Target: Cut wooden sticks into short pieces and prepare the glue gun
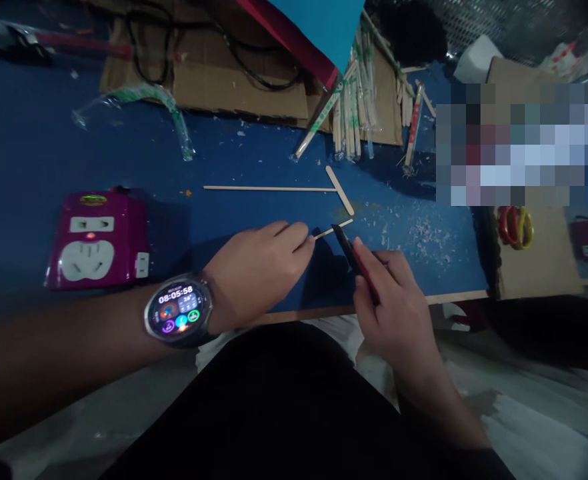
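Note:
My left hand (pixel 261 270), with a lit smartwatch on its wrist, is closed round a thin wooden stick (pixel 345 223) whose tip sticks out to the right. In my right hand (pixel 387 293) is a red and black utility knife (pixel 351 251), its dark blade tip touching or just above that stick. Beyond both hands a long thin stick (pixel 269 189) lies on the blue table, its right end meeting a flat, tilted craft stick (pixel 340 191). Pale shavings (pixel 437 240) are scattered right of the knife.
A purple power socket (pixel 99 240) stands at the left. Wrapped chopsticks (pixel 349 123) lie on cardboard (pixel 244 80) at the back, near blue and pink sheets. Red and yellow rings (pixel 515 227) rest on cardboard at the right. A wooden edge (pixel 304 313) borders the table.

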`<state>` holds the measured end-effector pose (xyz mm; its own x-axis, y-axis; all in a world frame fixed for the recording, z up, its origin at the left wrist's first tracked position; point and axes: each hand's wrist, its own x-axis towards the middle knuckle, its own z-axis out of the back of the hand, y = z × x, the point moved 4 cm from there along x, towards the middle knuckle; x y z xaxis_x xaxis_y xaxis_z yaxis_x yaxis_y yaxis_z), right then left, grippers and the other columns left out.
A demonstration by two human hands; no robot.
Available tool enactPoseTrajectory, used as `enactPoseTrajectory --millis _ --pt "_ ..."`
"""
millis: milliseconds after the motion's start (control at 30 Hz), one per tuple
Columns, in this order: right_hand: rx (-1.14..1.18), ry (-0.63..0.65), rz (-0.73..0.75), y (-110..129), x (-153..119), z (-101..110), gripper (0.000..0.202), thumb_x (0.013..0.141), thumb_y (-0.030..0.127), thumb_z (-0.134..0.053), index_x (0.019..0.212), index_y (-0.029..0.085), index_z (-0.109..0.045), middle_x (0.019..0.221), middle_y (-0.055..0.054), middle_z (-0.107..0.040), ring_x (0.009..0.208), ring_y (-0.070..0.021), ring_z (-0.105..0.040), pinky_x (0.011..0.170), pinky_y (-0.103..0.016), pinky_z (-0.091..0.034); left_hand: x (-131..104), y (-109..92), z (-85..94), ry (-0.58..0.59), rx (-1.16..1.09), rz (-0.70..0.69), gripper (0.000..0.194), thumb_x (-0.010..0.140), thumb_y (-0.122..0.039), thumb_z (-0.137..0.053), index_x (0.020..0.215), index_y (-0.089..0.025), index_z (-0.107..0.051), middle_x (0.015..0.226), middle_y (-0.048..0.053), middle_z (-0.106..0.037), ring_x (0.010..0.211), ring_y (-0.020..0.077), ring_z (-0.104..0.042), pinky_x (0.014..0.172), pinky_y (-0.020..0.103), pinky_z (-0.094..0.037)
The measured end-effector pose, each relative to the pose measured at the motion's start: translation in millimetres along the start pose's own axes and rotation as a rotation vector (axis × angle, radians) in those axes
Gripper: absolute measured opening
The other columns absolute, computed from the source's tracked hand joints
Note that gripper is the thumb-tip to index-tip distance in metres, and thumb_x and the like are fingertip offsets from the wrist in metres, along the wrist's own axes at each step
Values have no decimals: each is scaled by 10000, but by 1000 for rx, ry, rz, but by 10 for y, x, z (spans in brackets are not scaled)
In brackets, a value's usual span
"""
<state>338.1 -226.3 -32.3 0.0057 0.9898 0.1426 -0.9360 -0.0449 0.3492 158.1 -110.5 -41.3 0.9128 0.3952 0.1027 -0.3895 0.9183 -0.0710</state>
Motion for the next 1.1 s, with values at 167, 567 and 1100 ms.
enactPoseTrajectory --millis 167,567,1100 --pt "21 53 -8 -4 -13 23 605 1073 161 -531 1669 250 -485 1310 -132 -623 1124 -261 -669 876 -412 -651 -17 -9 28 14 -17 -15 378 1032 -82 -480 1326 -82 -719 960 114 -690 823 249 -643 587 343 -465" --pt "36 0 -7 -120 -10 69 645 994 110 -602 1630 202 -545 1324 -134 -664 1164 -292 -663 991 -478 -619 -72 83 121 -78 -41 -3 427 1077 -81 -385 1267 -111 -766 1094 114 -789 951 271 -738 713 379 -584" --pt "125 268 -56 116 21 47 761 990 104 -529 1729 213 -384 1480 -129 -584 1301 -266 -649 1093 -432 -649 -49 59 180 -122 -70 -9 352 1058 -46 -485 1163 -133 -810 818 62 -725 714 213 -667 565 339 -552"
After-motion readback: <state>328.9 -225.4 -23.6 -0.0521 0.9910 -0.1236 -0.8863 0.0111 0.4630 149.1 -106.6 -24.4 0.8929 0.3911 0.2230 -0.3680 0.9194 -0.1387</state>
